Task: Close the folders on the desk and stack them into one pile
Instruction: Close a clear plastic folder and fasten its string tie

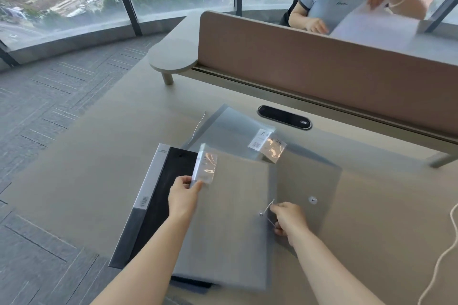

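Thin plastic folder being tied shut over a black binder on the desk.

Head view: left hand fingers pinch the near folder corner; right hand fingers clamp its string. It looks light, floppy, slippery: hold edges. Black binder beneath, another folder behind.

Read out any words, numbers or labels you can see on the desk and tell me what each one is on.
"A4": white sticker on the far translucent folder.
"20": same folder, beside that sticker, faint behind the glare.
Barcode label on the black binder: bars only, digits too small.
Small print at the binder's top edge: too small to read.
Label on the near folder, pinched by the left hand: blurred.
Shirt logo on the person opposite: unreadable.
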A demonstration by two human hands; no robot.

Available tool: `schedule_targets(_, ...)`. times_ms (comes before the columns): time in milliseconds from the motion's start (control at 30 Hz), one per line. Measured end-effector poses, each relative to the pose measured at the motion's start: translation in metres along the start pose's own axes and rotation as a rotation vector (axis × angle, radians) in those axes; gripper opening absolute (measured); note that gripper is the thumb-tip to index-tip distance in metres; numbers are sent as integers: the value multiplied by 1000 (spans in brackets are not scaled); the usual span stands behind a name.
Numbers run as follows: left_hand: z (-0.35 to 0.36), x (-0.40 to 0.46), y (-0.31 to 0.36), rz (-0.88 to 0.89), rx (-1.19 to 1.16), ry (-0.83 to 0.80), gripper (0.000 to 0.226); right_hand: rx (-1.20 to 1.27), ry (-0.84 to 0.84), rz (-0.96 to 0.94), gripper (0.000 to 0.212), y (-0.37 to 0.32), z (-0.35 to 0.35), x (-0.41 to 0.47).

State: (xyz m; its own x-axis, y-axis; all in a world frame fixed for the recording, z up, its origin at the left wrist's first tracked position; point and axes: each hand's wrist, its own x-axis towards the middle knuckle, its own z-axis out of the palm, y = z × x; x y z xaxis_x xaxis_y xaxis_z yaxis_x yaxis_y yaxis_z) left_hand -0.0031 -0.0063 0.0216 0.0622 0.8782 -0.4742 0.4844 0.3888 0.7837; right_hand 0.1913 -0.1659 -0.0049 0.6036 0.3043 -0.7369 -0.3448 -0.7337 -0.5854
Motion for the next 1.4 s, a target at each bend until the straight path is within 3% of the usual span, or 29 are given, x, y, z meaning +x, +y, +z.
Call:
schedule_targets(167,-49,22,9,33,-33,58,21,21,-93,-51,25,-22,41,-14)
schedule_targets(433,-93,47,-1,61,88,130,27,-138,-146,-136,23,-31,95,-26)
schedule_targets(700,-90,53,-25,67,331,139,50,-283,-118,-194,8,-24,112,-16)
schedule_targets(833,-83,48,-21,102,473,226,61,-310,-112,-190,25,-19,112,-15)
schedule_targets(967,-66,41,-11,249,592,251,56,-298,-112,-217,22,-19,108,-15)
schedule_targets(1067,-40,35,-2,390,612,190,50,-245,-76,-240,15,-27,96,-14)
schedule_targets(1233,16,18,13,534,602,-64,43,-167,27,-283,11,-47,58,3)
schedule_targets(1400,64,7,21,570,669,-307,52,-166,70,-304,36,-66,19,31)
